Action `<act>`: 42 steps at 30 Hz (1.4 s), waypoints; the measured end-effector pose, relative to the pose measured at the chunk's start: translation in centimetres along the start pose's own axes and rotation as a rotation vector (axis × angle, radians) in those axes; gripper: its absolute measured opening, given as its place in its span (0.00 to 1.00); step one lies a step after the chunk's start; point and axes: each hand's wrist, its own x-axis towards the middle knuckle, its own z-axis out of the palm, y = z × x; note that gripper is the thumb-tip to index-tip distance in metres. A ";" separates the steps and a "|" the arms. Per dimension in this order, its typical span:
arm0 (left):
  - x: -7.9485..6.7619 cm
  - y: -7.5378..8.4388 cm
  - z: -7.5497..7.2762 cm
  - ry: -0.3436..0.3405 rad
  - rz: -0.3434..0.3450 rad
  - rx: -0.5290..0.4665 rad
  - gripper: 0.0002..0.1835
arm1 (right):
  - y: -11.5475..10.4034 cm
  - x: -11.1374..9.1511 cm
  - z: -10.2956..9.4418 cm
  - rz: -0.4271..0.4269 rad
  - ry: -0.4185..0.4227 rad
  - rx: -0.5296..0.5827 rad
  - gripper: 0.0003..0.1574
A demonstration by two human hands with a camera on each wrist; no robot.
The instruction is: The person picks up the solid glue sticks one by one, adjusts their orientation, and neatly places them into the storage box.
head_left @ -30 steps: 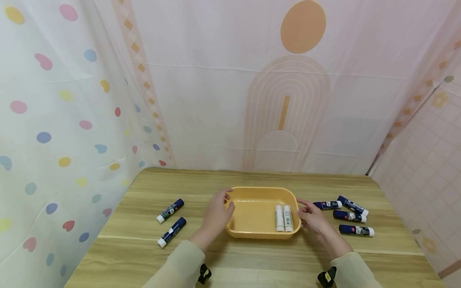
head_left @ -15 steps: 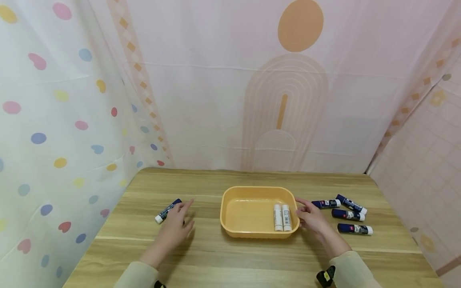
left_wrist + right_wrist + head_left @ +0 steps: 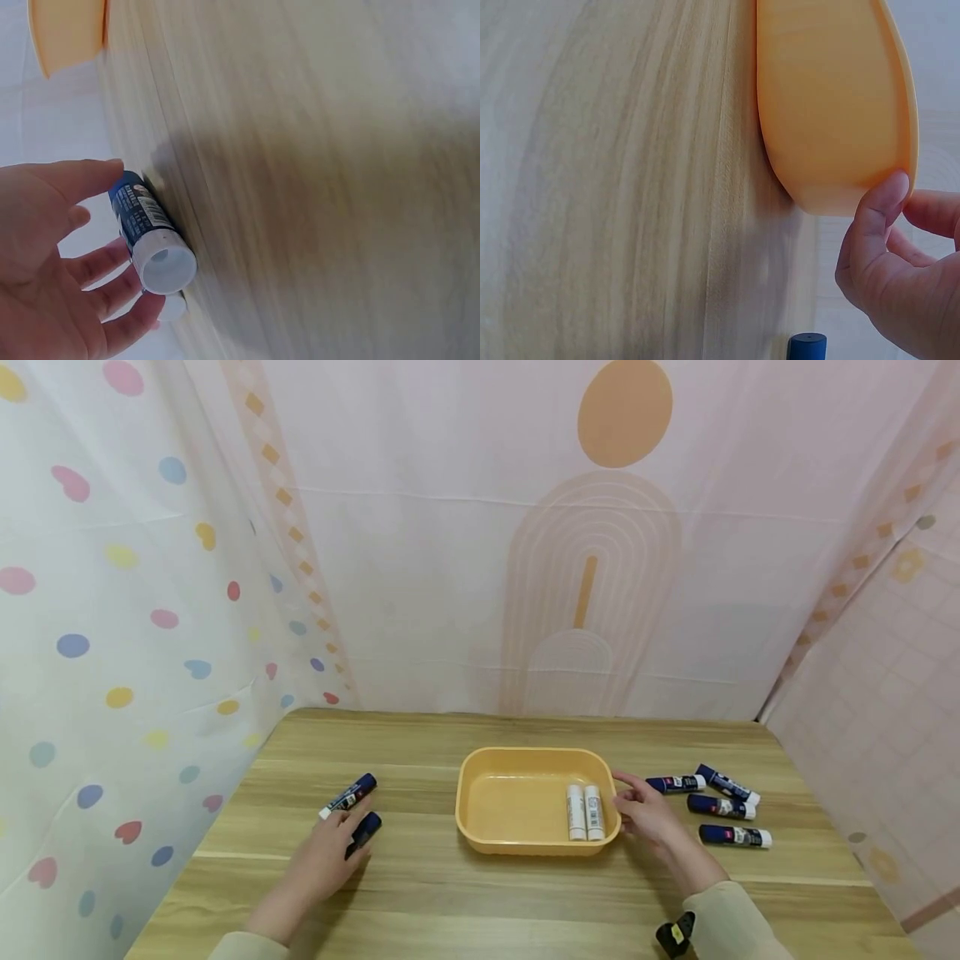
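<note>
1. As the right hand (image 3: 647, 812) pinches the rim of the yellow tray (image 3: 510, 810) at its right end, here's the left hand (image 3: 321, 862) over on the left side of the table (image 3: 420, 893)!
2. Left thumb and fingers stand apart, either side of a dark blue tube (image 3: 135, 214) with a white end; whether they actually grip it, I can't tell.
3. That tube lies on the wood, and just beyond it there's a second blue-and-white tube (image 3: 351, 795), close to the fingers.
4. Into the tray we go: two white tubes (image 3: 576, 812), side by side, at the right end.
5. Out right, four more blue tubes (image 3: 727, 836) lie on the table.
6. Behind it all hangs a pale patterned curtain (image 3: 420, 610).
</note>
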 end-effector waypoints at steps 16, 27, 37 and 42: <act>0.1 -0.5 0.8 -0.003 -0.010 0.016 0.37 | 0.1 0.0 0.2 -0.005 0.010 -0.002 0.31; 1.0 -0.2 0.3 0.056 -0.028 -0.034 0.39 | 0.1 0.1 0.2 -0.004 0.015 -0.018 0.31; 2.5 1.9 -0.3 0.007 -0.109 -0.390 0.35 | 0.1 0.1 0.1 -0.005 0.012 -0.017 0.32; 3.2 2.6 -0.1 0.034 -0.161 -0.587 0.35 | 0.0 -0.1 0.1 -0.007 0.006 -0.019 0.32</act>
